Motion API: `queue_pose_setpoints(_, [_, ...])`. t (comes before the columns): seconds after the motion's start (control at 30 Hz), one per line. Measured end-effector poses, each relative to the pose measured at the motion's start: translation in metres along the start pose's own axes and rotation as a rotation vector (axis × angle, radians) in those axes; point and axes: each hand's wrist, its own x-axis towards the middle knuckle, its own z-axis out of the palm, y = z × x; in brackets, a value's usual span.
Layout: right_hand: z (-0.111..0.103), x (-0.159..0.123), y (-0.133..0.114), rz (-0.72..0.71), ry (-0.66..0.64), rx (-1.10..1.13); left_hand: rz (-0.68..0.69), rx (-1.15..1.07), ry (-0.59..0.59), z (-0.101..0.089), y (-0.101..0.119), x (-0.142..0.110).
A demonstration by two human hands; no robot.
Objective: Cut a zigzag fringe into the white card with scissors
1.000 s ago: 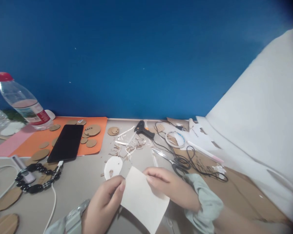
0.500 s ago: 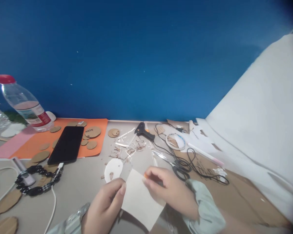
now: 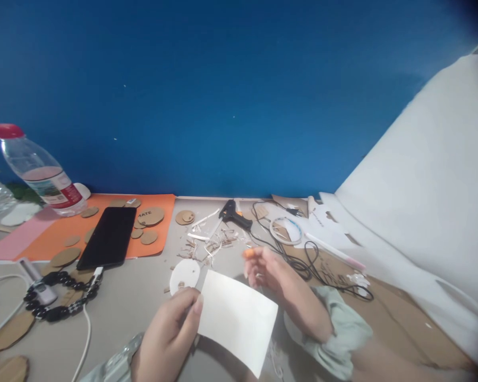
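Note:
A cream sheet of paper (image 3: 237, 321) is pinched at its left edge between the thumb and fingers of my left hand (image 3: 171, 329). It tilts above the table with its right side free. Apart from the paper, my right hand (image 3: 265, 268) hovers beyond its upper right corner. Its fingers are loosely curled and somewhat apart, and orange (image 3: 249, 253) shows on one fingertip. The scissors are mostly hidden behind that hand and forearm. A white oval cutout (image 3: 185, 275) with small brown pieces on it lies just past my left hand.
A black glue gun (image 3: 235, 215) lies behind paper scraps (image 3: 211, 244). Black cable (image 3: 302, 265) coils at right over cardboard (image 3: 382, 313). At left are a phone (image 3: 108, 237), cardboard discs (image 3: 151, 216), a beaded bracelet (image 3: 56, 313) and a red-capped bottle (image 3: 43, 175).
My right hand has let go of the paper and moved up and away toward the scissors. The paper has turned slightly in my left hand, its free side swinging right.

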Motion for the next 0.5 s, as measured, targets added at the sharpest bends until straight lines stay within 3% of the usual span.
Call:
queue_pose_setpoints(0.1, [0.001, -0.004, -0.009, 0.025, -0.104, -0.105, -0.017, 0.009, 0.027, -0.001, -0.002, 0.0])
queue_pose_setpoints(0.27, [0.003, -0.009, -0.014, -0.004, -0.128, -0.258, -0.074, -0.134, 0.086, -0.006, 0.0, 0.001])
queue_pose_setpoints(0.43, [0.004, -0.009, -0.007, -0.084, -0.143, -0.185, -0.148, -0.264, 0.156, -0.008, -0.003, 0.003])
queue_pose_setpoints(0.5, [0.004, -0.01, -0.003, -0.081, -0.198, -0.107, -0.215, -0.285, 0.239, -0.007, -0.007, 0.003])
